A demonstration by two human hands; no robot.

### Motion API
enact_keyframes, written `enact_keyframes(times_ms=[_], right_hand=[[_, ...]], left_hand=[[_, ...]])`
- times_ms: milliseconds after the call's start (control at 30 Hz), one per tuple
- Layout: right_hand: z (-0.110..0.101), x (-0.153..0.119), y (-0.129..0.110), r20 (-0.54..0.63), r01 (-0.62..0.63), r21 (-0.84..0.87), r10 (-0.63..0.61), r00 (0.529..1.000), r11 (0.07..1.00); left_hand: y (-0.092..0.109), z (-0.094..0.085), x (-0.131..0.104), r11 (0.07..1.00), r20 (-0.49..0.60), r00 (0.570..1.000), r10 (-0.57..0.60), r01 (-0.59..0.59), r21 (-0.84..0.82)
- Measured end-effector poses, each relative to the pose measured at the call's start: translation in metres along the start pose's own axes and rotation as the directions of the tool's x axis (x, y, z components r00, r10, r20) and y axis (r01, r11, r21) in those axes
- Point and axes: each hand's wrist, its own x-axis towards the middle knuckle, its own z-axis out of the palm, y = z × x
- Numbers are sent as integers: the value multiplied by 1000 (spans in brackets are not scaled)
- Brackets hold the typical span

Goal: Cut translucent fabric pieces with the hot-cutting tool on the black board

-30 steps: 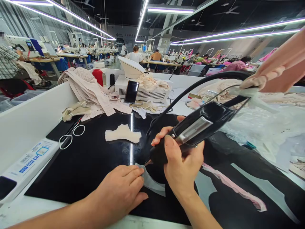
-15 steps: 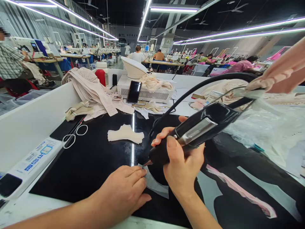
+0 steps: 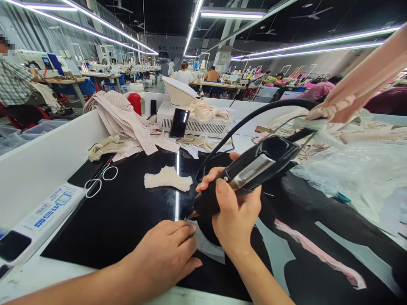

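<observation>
My right hand (image 3: 237, 216) is wrapped around a black handheld corded tool (image 3: 244, 171), tilted with its copper-coloured tip (image 3: 192, 215) pointing down-left. Twisted pale fabric strips (image 3: 346, 95) tie its rear end and run up to the upper right. My left hand (image 3: 168, 252) rests on the black mat (image 3: 104, 224), its bent fingers close together and pinning the edge of a curved pale grey sheet piece (image 3: 208, 245). The tool's tip is right beside those fingertips; whether it touches the piece I cannot tell. A cream stack of cut fabric (image 3: 167, 178) lies farther back.
Pale grey sheets (image 3: 276, 250) and a pink strip (image 3: 321, 254) lie at right. Clear plastic (image 3: 352, 169) is heaped behind them. Thread cones, a phone (image 3: 179, 123) and a vented white box (image 3: 199, 123) stand at the back. White elastic loops (image 3: 93, 187) and a long white box (image 3: 47, 216) lie left.
My right hand and the tool have shifted slightly left, and the tool's rear end has swung left with the fabric strips. The left hand stays in place.
</observation>
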Motion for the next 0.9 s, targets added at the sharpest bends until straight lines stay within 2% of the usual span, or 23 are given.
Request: enact_keyframes(times_ms=[200, 333, 500, 667, 900], right_hand=[[-18, -3, -19, -71, -7, -32, 5, 997, 999], [-34, -12, -36, -53, -62, -56, 59, 997, 997], [-46, -21, -52, -67, -43, -42, 41, 997, 998], [-49, -27, -54, -78, -65, -38, 62, 995, 997], [-48, -34, -52, -72, -58, -49, 55, 996, 997]], left_hand=[[0, -6, 0, 1000, 23, 1000, 14, -14, -4], [-1, -7, -1, 1000, 43, 999, 16, -16, 4], [-3, -9, -1, 999, 68, 997, 45, -46, 8], [-5, -9, 1, 993, 47, 993, 104, -107, 52], [-7, -10, 1, 989, 10, 992, 125, -126, 77]])
